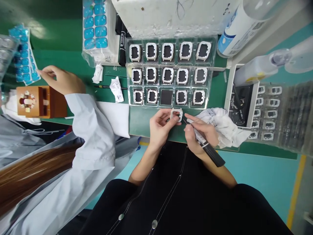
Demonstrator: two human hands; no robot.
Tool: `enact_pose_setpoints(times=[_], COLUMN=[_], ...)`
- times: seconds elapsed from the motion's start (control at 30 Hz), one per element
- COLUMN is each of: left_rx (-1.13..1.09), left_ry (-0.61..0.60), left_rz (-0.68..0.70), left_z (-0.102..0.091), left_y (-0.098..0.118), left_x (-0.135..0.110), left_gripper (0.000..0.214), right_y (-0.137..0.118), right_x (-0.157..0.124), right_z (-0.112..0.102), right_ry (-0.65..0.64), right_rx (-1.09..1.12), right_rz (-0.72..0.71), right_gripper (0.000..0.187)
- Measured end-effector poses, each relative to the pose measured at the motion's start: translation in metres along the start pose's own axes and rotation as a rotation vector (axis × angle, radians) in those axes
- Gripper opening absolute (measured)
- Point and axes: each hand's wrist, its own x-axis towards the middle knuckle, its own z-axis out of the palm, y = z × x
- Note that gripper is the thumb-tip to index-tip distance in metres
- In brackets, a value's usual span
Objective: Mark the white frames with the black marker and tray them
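Observation:
My left hand [160, 125] pinches a small white square frame part [176, 114] just in front of a clear tray [169, 39]. My right hand [199, 133] grips a black marker pen [207, 148] like a pencil, its tip touching the part's right edge. The tray holds three rows of the same white frames with dark centres. One pocket [167, 97] in the near row has no frame. A crumpled white cloth [226, 125] lies under and right of my right hand.
A co-worker in a pale coat sits at the left, one hand [61, 80] reaching towards blue blister strips [24, 55]. A brown wooden jig [39, 101] stands beside them. More trays of frames [266, 111], a white bottle [236, 29] and a white box [171, 16] lie right and behind.

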Motion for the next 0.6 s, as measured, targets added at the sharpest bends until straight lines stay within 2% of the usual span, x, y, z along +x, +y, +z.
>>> enact_pose_setpoints(times=[0.2,0.33,0.5,0.6], left_rx=[0.016,0.017,0.039,0.044], left_ry=[-0.089,-0.091,-0.105,-0.104], left_rz=[-0.036,-0.041,-0.055,-0.06], left_z=[0.0063,0.0065,0.0062,0.0049], left_y=[-0.0029,-0.0033,-0.0047,-0.0079], left_x=[0.003,0.0026,-0.0004,0.0007], left_gripper=[0.062,0.052,0.04,0.036], right_y=[0.0002,0.0034,0.0006,-0.0012], right_x=[-0.0093,-0.0105,-0.0061,-0.0037], right_z=[-0.0007,0.0,-0.0014,-0.0022], right_ry=[-0.014,0.012,-0.039,-0.035], right_rx=[-0.053,-0.056,-0.086,-0.139], right_rz=[0.14,0.132,0.197,0.157], right_gripper=[0.023,0.02,0.01,0.007])
